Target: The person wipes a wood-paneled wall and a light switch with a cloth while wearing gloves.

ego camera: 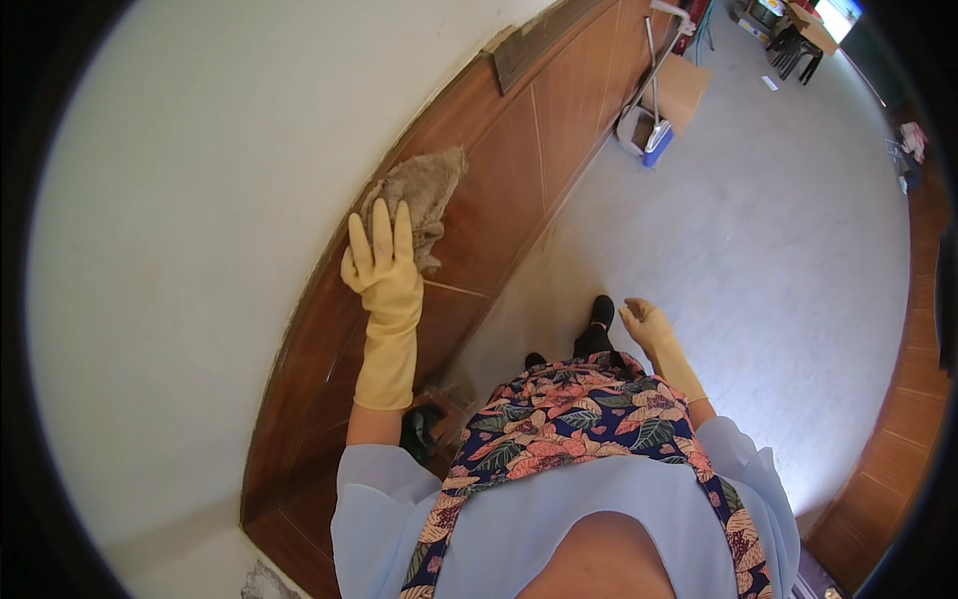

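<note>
My left hand [383, 262], in a yellow rubber glove, presses a crumpled greyish-brown cloth [423, 191] against the upper part of the brown wood wall panelling [494, 195]. Its fingers are spread over the cloth's near side, close to the edge where the panelling meets the pale wall [187, 224]. Hanging beside my body above the grey floor, my right hand [645, 320] wears a matching glove. Its fingers are slightly curled, and nothing shows in them.
A dustpan [635, 131] and a blue broom [658, 144] lean by the panelling, next to a cardboard piece [677, 90]. Black stools [797, 52] stand farther off. A dark object [420, 433] lies low beside my left forearm. More panelling [891, 449] runs along the right.
</note>
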{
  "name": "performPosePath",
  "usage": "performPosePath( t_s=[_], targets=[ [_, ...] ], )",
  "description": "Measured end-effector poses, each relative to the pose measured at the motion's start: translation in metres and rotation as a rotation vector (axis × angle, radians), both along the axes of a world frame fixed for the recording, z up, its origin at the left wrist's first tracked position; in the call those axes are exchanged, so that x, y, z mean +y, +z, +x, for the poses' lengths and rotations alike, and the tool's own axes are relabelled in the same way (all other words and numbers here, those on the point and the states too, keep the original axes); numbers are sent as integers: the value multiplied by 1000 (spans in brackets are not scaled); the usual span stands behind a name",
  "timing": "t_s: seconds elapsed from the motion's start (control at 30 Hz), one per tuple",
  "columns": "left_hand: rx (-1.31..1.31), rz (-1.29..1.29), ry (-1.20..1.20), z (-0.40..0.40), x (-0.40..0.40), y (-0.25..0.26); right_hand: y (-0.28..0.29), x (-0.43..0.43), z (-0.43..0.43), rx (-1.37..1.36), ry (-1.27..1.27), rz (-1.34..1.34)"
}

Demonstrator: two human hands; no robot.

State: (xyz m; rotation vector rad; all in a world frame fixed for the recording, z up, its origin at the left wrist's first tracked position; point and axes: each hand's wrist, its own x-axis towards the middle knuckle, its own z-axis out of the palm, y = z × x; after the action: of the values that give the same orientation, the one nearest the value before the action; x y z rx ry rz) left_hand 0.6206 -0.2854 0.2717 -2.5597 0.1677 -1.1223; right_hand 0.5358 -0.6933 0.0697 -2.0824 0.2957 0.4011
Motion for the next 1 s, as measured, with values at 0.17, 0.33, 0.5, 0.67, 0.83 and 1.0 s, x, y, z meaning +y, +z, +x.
performPosePath(
  t_s=[0.17, 0.33, 0.5, 0.67, 0.83, 1.0],
  targets=[
    [296, 99, -177, 66, -35, -69, 12, 1, -20, -14, -23, -44],
    [840, 255, -264, 120, -49, -190, 6, -35, -69, 28, -198, -87],
    [1144, 17, -151, 78, -12, -270, -16, -73, -126, 104, -396, -120],
    [1507, 446, 24, -33, 59, -276, -62, -88, -144, 260, -380, -153],
    [1484, -166, 261, -132, 129, -246, -76, -81, -106, 391, -236, -210],
    [1549, -285, 301, -119, 121, -256, -57, -62, -37, 237, -185, -100]
  ],
)
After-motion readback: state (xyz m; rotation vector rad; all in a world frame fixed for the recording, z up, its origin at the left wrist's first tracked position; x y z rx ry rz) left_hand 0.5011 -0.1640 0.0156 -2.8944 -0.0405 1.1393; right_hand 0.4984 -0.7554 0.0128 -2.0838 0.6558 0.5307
